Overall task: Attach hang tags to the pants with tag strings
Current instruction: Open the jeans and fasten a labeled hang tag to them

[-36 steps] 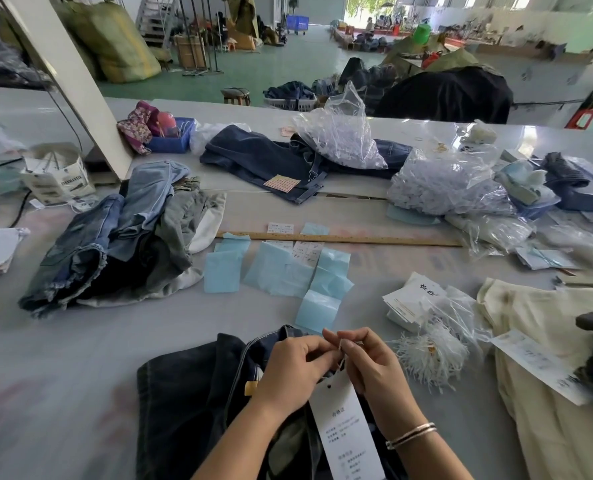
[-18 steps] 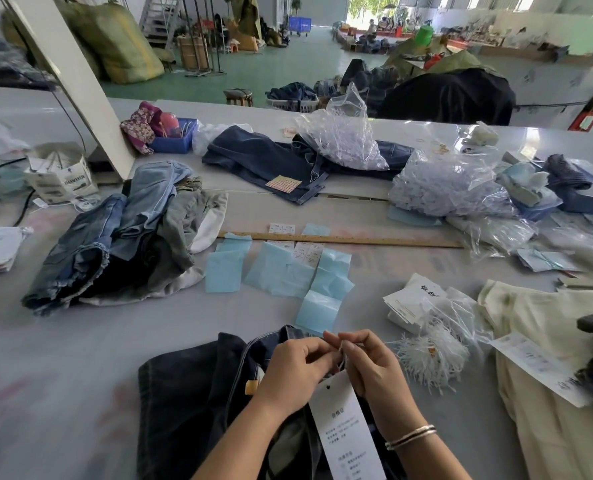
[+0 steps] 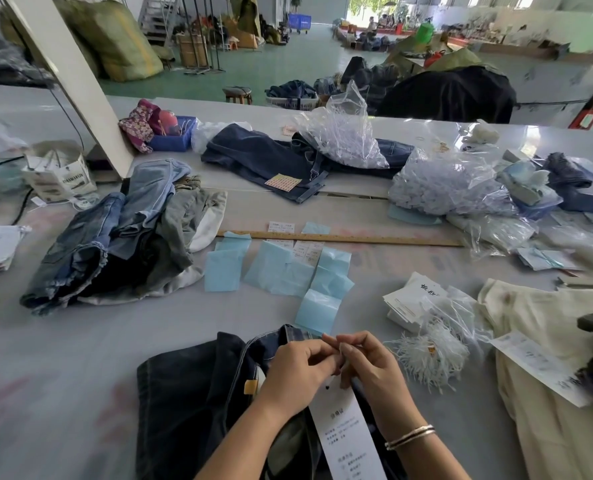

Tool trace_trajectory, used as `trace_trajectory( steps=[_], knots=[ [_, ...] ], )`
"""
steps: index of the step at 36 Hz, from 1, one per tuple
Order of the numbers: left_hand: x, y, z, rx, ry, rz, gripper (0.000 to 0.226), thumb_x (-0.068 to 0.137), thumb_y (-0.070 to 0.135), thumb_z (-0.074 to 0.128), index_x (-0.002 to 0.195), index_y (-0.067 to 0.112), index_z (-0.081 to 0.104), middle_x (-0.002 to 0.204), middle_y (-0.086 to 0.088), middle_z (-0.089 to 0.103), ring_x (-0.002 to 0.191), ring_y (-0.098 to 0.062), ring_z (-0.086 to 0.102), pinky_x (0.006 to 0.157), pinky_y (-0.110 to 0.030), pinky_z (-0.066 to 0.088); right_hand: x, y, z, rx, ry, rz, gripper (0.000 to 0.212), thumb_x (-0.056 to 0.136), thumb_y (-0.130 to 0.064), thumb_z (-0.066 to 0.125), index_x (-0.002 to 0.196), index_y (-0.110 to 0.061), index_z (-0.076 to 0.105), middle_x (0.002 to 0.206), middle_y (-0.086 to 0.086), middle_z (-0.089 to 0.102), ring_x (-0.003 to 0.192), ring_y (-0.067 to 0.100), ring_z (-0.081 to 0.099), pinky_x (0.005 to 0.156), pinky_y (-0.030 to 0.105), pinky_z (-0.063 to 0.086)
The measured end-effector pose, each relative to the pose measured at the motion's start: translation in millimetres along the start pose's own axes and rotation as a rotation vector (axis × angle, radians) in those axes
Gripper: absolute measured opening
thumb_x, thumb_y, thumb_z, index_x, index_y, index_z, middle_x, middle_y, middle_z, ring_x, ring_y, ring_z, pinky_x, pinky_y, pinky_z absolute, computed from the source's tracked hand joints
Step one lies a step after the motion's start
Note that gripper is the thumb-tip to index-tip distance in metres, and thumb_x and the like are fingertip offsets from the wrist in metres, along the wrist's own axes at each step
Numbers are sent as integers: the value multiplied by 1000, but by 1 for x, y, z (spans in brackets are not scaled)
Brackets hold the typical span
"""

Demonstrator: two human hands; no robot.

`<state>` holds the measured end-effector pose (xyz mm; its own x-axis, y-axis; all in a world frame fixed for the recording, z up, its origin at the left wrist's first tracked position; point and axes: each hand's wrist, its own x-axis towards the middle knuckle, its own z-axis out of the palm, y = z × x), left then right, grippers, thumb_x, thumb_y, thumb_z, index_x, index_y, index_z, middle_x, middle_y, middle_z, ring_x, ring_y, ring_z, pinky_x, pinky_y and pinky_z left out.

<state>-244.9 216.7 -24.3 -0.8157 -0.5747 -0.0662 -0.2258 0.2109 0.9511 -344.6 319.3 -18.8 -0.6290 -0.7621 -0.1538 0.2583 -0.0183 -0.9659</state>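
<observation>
Dark denim pants (image 3: pixel 198 393) lie at the table's near edge with the waistband turned toward me. A long white hang tag (image 3: pixel 343 431) with a small hole near its top lies over them. My left hand (image 3: pixel 298 372) and my right hand (image 3: pixel 374 372) meet above the tag's top, fingertips pinched together on a thin tag string that is barely visible. A bundle of white tag strings (image 3: pixel 426 358) lies just right of my right hand. A stack of white hang tags (image 3: pixel 412 303) sits behind that bundle.
Light blue plastic sleeves (image 3: pixel 277 271) and a wooden ruler (image 3: pixel 340 239) lie mid-table. A heap of jeans (image 3: pixel 115 237) is at left, cream pants (image 3: pixel 547 358) at right. Bags of plastic pieces (image 3: pixel 451 181) and dark jeans (image 3: pixel 264 157) sit further back.
My hands stay together above the tag; the fingers shift slightly on the string. The pants and tag have hardly moved.
</observation>
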Motion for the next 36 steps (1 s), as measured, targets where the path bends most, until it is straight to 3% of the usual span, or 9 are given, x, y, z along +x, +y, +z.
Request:
trace_trajectory(
  steps=[12,18,24,30,33,36],
  knots=[
    [-1,-3,2,-79,9,-12,8,89,30,67,88,29,75,83,11,74,81,-5,69,82,-30,56,-3,0,-3,29,15,3,15,91,-2,54,83,-4,67,88,12,74,50,17,55,52,20,49],
    [2,-5,6,-114,52,16,11,87,32,69,87,24,76,83,8,74,79,-7,69,77,-24,55,-2,5,-2,131,75,28,12,89,1,53,89,4,64,69,9,68,48,17,55,51,22,50],
    [6,-4,10,-206,63,0,6,83,24,74,83,18,75,75,4,73,72,-7,67,73,-20,52,0,7,-2,304,65,100,15,74,-7,60,72,-2,74,59,13,58,48,16,52,50,23,47],
    [9,-3,19,-278,84,-52,12,84,21,73,87,9,74,75,-2,73,70,-13,67,72,-24,56,3,8,-7,243,88,115,15,81,-4,59,74,-4,73,70,17,65,54,17,57,53,23,51],
    [12,-7,14,-118,87,-20,12,84,23,73,95,19,70,88,2,71,75,-6,65,72,-16,53,9,6,-9,172,166,83,22,90,5,51,76,-4,65,85,21,71,51,15,56,51,21,50],
    [11,-19,-14,31,51,1,23,83,22,73,101,31,62,97,8,67,82,-2,63,74,-11,49,22,-4,-22,2,298,56,18,92,6,49,85,-7,58,91,15,73,47,10,53,46,16,45]
  ],
)
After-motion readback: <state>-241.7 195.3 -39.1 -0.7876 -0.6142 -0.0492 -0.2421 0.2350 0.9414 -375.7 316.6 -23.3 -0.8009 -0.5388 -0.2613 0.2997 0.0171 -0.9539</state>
